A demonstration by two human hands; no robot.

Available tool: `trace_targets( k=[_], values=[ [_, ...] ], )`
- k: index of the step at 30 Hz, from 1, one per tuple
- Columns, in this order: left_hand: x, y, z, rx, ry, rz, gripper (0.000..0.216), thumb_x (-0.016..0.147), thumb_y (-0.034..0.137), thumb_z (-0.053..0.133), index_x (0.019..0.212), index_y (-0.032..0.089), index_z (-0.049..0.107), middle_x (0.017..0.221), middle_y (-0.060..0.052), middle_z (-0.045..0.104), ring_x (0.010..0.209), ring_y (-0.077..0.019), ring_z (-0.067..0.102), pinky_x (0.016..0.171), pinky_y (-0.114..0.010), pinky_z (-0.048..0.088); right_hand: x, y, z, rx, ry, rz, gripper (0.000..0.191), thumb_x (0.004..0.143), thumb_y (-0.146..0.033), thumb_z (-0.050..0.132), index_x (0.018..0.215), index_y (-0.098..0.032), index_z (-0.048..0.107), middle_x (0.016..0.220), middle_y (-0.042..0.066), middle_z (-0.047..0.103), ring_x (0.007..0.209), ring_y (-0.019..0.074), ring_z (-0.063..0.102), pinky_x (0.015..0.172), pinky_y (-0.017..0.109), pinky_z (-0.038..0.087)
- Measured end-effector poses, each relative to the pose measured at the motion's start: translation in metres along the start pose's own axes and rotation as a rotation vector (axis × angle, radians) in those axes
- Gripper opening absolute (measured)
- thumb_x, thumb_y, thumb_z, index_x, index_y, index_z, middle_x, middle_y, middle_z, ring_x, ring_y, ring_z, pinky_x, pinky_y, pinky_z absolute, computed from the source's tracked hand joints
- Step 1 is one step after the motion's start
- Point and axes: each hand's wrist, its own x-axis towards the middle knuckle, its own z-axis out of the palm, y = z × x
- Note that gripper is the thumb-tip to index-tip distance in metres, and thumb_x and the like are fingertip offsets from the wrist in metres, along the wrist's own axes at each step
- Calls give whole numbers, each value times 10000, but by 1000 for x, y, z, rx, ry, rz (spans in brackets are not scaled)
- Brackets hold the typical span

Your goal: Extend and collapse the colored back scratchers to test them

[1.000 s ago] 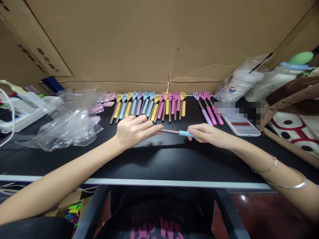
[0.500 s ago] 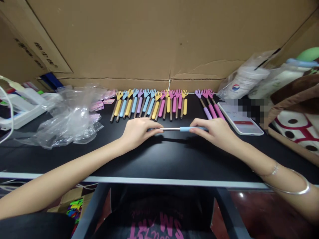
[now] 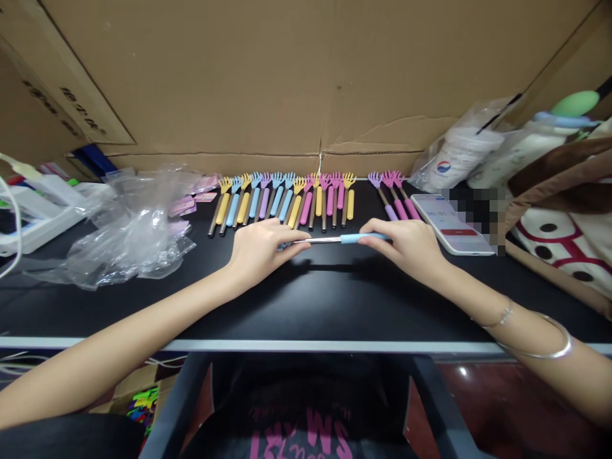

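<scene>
A back scratcher (image 3: pixel 329 240) with a silver rod and light-blue grip is held level above the table between both hands. My left hand (image 3: pixel 258 252) pinches the rod's left end. A bit of blue shows at those fingers; the rest of that end is hidden. My right hand (image 3: pixel 406 242) is closed around the blue grip, thumb and fingers pressed together. Beyond my hands lies a row of back scratchers (image 3: pixel 287 197) in yellow, blue, purple and pink, claws pointing away. Two pink back scratchers and a purple back scratcher (image 3: pixel 382 194) lie apart, nearer my right hand.
Clear plastic bags (image 3: pixel 138 223) are heaped on the left, near a white power strip (image 3: pixel 57 217). At right are a phone (image 3: pixel 454 226), a bagged cup (image 3: pixel 466 153) and a cloth bag (image 3: pixel 559 236). A cardboard wall (image 3: pixel 229 76) backs the black table (image 3: pixel 287 306).
Both hands and the back scratcher appear slightly higher in view, while the whole scene has shifted a little left. The grip on the back scratcher looks the same.
</scene>
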Motion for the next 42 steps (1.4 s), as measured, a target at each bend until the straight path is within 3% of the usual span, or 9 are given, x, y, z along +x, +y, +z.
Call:
trace_targets(
  k=[5, 11, 14, 19, 25, 28, 31, 38, 42],
  values=[
    [-1, 1, -1, 74, 43, 164, 265, 929, 397, 519, 906, 255, 742, 712, 20, 709, 634, -119, 575, 480, -252, 289, 6, 5, -4, 331, -287, 45, 437, 889, -535, 417, 740, -194, 646, 629, -3, 581, 567, 113, 492, 567, 239, 307],
    [0, -1, -6, 169, 116, 314, 249, 927, 396, 526, 930, 260, 734, 607, 36, 651, 581, -114, 542, 489, -258, 294, 8, 5, -9, 612, -551, 54, 492, 885, -573, 376, 748, -158, 603, 540, -38, 408, 495, 95, 368, 521, 240, 301],
    [1, -2, -7, 170, 103, 298, 246, 927, 403, 524, 958, 273, 731, 632, 34, 665, 600, -122, 542, 495, -261, 295, 7, 1, -8, 587, -497, 64, 475, 886, -559, 382, 741, -162, 596, 558, -31, 434, 519, 99, 395, 549, 241, 318],
    [7, -9, -4, 86, -15, 164, 251, 923, 423, 519, 986, 292, 724, 752, 17, 707, 699, -139, 578, 512, -260, 308, 5, -3, -4, 429, -346, 76, 411, 887, -523, 413, 786, -183, 621, 712, 18, 611, 638, 133, 527, 621, 248, 348],
    [17, -31, -9, -21, -176, -50, 293, 925, 454, 486, 1093, 296, 667, 1013, 11, 702, 931, -176, 597, 669, -243, 389, 3, 4, -6, 188, -191, 43, 335, 875, -505, 468, 870, -210, 625, 619, -13, 599, 540, 122, 511, 552, 237, 305],
    [19, -39, -12, -99, -305, -183, 338, 913, 522, 463, 1078, 299, 655, 1014, 24, 707, 842, -169, 626, 643, -236, 376, 2, 6, -7, 73, -138, 16, 334, 888, -506, 455, 888, -219, 627, 605, -19, 597, 522, 117, 509, 531, 234, 287],
    [17, -42, -11, -102, -397, -174, 325, 902, 526, 474, 1011, 298, 678, 903, 32, 727, 778, -176, 649, 586, -226, 344, 1, 6, -7, -38, -97, -45, 368, 909, -524, 419, 897, -227, 637, 577, -17, 590, 488, 117, 492, 504, 238, 260],
    [11, -38, -4, -25, -202, -18, 270, 903, 453, 519, 967, 279, 717, 946, 0, 737, 844, -173, 679, 604, -217, 407, 0, 8, -9, -104, -75, -101, 463, 937, -560, 326, 922, -228, 648, 594, 11, 616, 540, 143, 547, 533, 246, 289],
    [9, -38, -4, 19, -94, 59, 276, 921, 430, 507, 951, 270, 730, 900, -8, 735, 826, -162, 679, 606, -221, 420, 1, 9, -9, -27, -135, -58, 444, 936, -539, 336, 935, -225, 651, 655, 18, 642, 569, 150, 560, 541, 254, 288]
  ],
)
